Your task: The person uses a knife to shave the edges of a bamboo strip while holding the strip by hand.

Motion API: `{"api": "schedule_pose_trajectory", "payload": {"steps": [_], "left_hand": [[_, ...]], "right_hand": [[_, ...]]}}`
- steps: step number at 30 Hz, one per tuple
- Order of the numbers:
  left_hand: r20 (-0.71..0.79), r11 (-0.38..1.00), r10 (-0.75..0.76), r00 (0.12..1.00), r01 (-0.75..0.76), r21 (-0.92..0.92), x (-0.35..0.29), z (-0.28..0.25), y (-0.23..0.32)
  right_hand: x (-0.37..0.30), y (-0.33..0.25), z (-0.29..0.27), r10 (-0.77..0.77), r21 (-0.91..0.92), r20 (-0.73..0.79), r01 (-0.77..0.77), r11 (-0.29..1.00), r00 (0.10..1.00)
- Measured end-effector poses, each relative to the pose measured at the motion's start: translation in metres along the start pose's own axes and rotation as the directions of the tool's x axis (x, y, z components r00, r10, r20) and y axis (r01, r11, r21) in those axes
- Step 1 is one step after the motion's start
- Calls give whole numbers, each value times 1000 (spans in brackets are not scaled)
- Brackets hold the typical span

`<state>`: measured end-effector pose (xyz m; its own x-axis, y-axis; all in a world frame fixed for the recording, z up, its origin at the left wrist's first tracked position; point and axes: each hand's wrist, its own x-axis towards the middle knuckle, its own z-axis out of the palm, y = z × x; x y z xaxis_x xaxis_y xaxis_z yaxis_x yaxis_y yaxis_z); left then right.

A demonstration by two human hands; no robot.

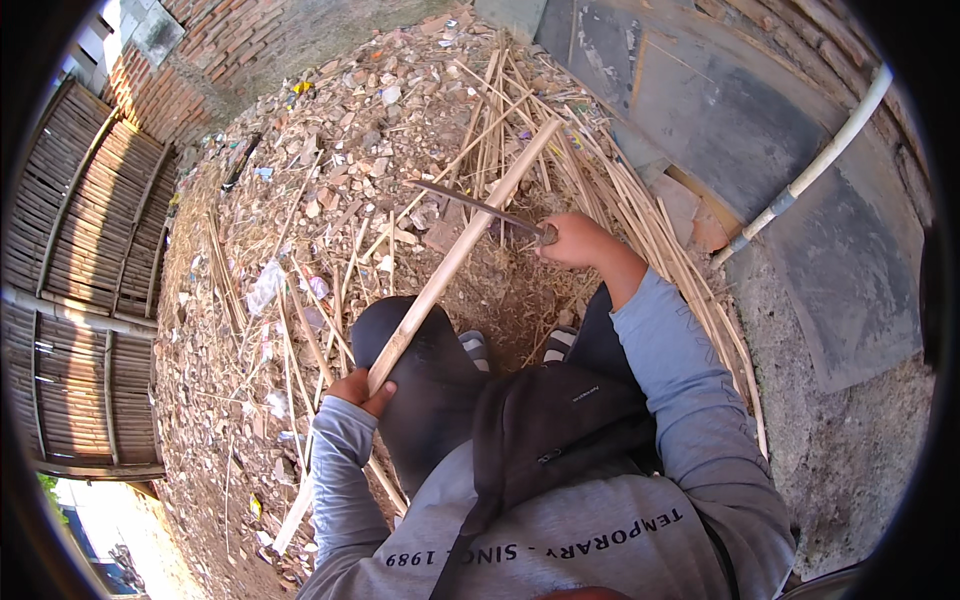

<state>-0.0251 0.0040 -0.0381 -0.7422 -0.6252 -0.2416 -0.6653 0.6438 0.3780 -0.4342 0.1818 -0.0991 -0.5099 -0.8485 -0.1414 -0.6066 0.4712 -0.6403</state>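
Observation:
My left hand [362, 391] grips the near end of a long, pale split-bamboo strip [448, 265], which slants up and away to the right across my left knee. My right hand [577, 241] is closed around the handle of a machete [470, 203]. Its dark, narrow blade points left and crosses the strip in its upper half. Whether the edge bites into the strip or only rests against it, I cannot tell. Most of the handle is hidden inside my fist.
Long thin bamboo strips [690, 270] lie in a bundle along my right side, with more sticks [345, 290] scattered at left. Rubble and litter [340, 150] cover the ground. Dark panels [720, 110] and a white pipe [815, 170] stand at right, a bamboo fence [90, 210] at left.

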Motion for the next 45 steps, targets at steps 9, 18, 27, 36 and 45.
{"api": "schedule_pose_trajectory", "payload": {"steps": [9,18,27,36,45], "left_hand": [[12,1000,-7,1000,7,-12,2,1,-1],[65,992,-115,991,118,-53,-3,-10,14],[0,998,-37,999,37,-56,0,3,-4],[12,996,-9,1000,10,-89,-2,-1,0],[29,999,-30,999,30,-23,2,1,-2]], "right_hand": [[0,3,4,-51,-18,5,51,999,999],[-3,-14,12,-138,-28,69,140,990,988],[-3,-1,4,-52,-42,-33,50,998,998],[-11,-20,4,-126,-44,46,128,991,991],[-1,1,-1,26,32,-40,-24,999,999]]}}
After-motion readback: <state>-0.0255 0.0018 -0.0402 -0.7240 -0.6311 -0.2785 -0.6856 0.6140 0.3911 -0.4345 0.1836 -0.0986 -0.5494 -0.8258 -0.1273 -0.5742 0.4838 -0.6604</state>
